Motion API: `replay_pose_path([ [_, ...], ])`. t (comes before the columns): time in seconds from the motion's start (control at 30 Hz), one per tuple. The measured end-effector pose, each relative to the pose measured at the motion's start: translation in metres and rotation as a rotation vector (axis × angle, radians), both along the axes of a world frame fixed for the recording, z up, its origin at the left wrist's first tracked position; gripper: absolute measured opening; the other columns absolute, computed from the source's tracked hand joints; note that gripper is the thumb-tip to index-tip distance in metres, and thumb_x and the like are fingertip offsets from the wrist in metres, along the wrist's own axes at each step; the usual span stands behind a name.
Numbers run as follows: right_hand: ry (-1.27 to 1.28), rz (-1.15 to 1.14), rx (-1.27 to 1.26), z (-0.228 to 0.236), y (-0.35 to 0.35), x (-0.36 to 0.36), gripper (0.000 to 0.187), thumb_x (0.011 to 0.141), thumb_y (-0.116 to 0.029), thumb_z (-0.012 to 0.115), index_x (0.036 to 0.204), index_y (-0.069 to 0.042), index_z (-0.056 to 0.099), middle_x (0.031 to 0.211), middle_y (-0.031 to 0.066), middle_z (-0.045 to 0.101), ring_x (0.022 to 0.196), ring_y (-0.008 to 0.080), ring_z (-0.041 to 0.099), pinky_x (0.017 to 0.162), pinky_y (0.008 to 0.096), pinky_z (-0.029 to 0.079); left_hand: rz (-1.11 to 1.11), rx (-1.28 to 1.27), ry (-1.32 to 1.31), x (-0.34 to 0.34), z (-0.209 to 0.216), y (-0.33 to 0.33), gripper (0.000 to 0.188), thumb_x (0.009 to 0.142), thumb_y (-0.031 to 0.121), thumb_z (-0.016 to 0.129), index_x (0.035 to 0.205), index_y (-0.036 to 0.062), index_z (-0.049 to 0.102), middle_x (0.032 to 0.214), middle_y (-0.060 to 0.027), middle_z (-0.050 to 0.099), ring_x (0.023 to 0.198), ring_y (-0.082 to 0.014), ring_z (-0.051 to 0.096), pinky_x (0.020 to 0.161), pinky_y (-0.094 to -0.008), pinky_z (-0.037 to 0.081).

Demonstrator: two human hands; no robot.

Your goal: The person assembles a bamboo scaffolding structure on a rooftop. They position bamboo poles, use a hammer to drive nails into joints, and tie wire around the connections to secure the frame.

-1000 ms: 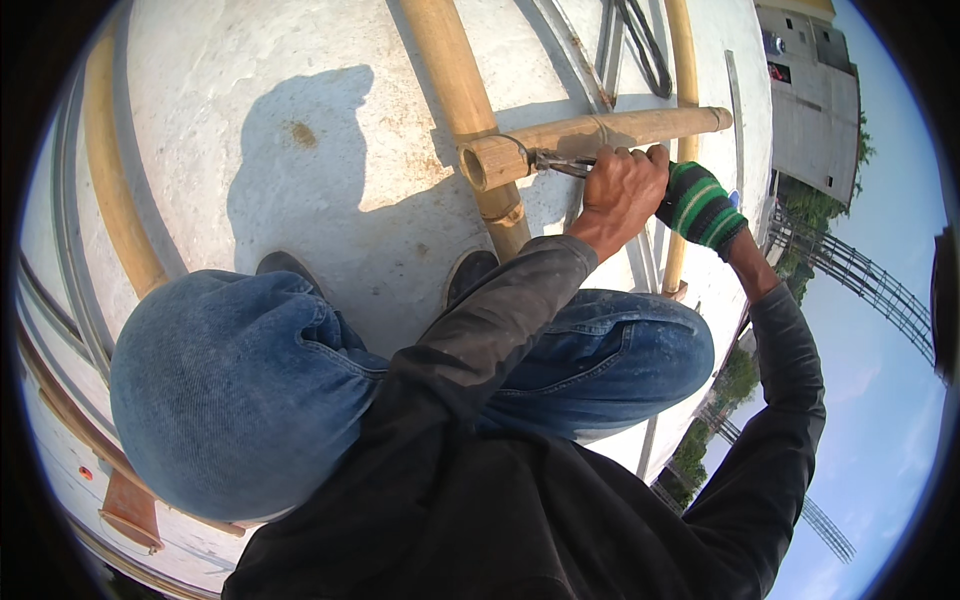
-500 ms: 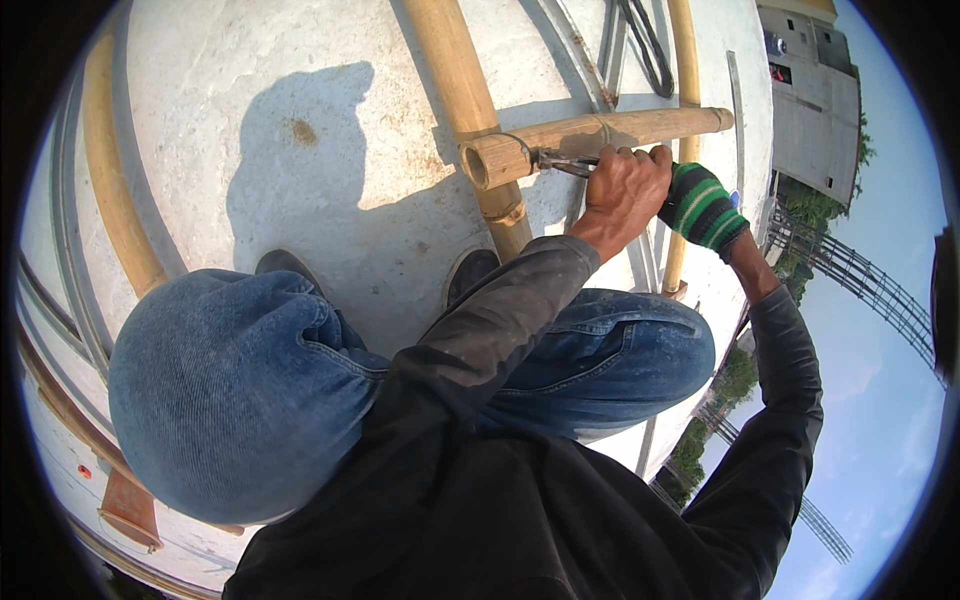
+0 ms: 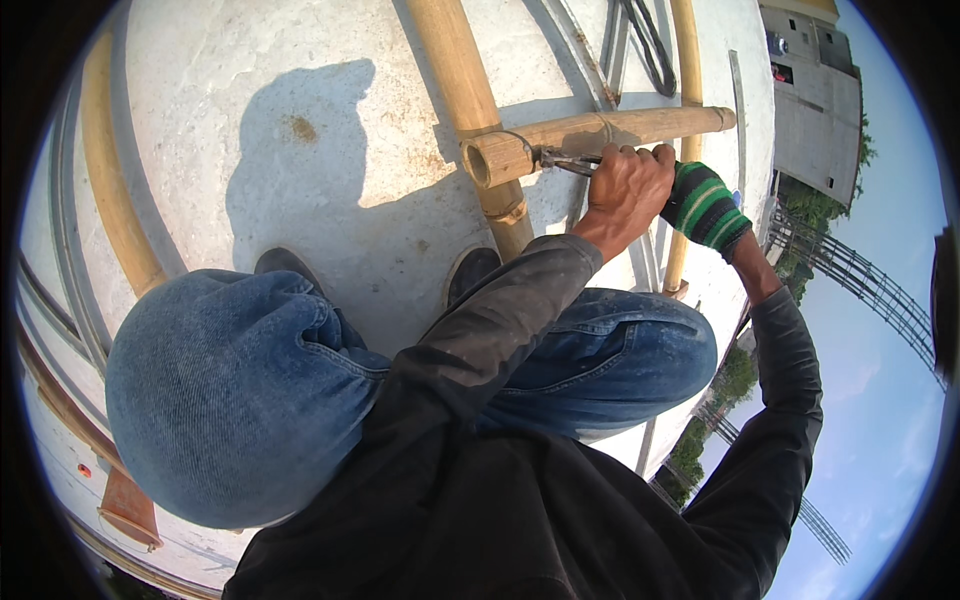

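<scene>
My bare left hand (image 3: 628, 192) is closed around the handles of dark metal pliers (image 3: 573, 163). Their jaws meet a wire tie (image 3: 530, 150) near the open end of a short bamboo pole (image 3: 590, 135). Pressed against the left hand's far side is my right hand (image 3: 706, 205), in a green and black striped glove. It looks closed at the handle ends, its fingers mostly hidden. The short pole lies across a thicker bamboo pole (image 3: 462, 80) and a thinner upright one (image 3: 688, 60).
My knees and dark shoes (image 3: 473, 272) are close below the poles, on a pale, stained surface (image 3: 400, 230). Metal bars (image 3: 575, 45) and a black cable loop (image 3: 655, 50) lie beyond. Another bamboo pole (image 3: 115, 180) runs at left. At right are a grey building (image 3: 815, 110) and rebar cages (image 3: 860, 275).
Both hands and the pliers have shifted very slightly to the right. The poles stay in place, and the pliers remain at the wire tie.
</scene>
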State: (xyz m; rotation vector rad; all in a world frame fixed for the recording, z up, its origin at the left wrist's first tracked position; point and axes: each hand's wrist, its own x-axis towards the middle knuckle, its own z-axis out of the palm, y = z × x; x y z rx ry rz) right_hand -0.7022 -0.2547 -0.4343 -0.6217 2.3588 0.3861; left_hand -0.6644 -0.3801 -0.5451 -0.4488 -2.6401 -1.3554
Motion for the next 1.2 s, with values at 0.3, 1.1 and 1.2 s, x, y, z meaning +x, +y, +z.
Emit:
replay_pose_path([
  [0.3,0.028,0.018,-0.035,-0.0021,0.0046,0.0016,0.026,0.093,-0.027,0.072,0.095,-0.001,0.072,0.081,0.0216,0.071,0.079,0.0421,0.071,0.073,0.0507,0.057,-0.015,0.022,-0.018,-0.0005,0.0028,-0.0029,0.015,0.091,0.015,0.069,0.102,0.0051,0.071,0.068,-0.0091,0.072,0.066,-0.0228,0.072,0.066,-0.0391,0.049],
  [1.1,0.039,0.011,-0.014,-0.0029,0.0050,0.0014,0.024,0.092,-0.026,0.073,0.096,-0.002,0.072,0.082,0.0208,0.071,0.079,0.0416,0.071,0.073,0.0509,0.057,-0.012,0.059,-0.023,-0.0008,0.0026,-0.0038,0.012,0.089,0.009,0.069,0.099,0.0032,0.070,0.068,-0.0123,0.071,0.067,-0.0265,0.074,0.062,-0.0411,0.052],
  [1.2,0.033,0.009,-0.007,-0.0032,0.0051,0.0013,0.027,0.092,-0.027,0.076,0.097,-0.002,0.072,0.083,0.0208,0.071,0.080,0.0415,0.070,0.074,0.0498,0.056,-0.019,0.054,-0.022,-0.0007,0.0024,-0.0042,0.012,0.089,0.009,0.069,0.099,0.0029,0.070,0.069,-0.0126,0.071,0.068,-0.0268,0.074,0.062,-0.0410,0.052],
])
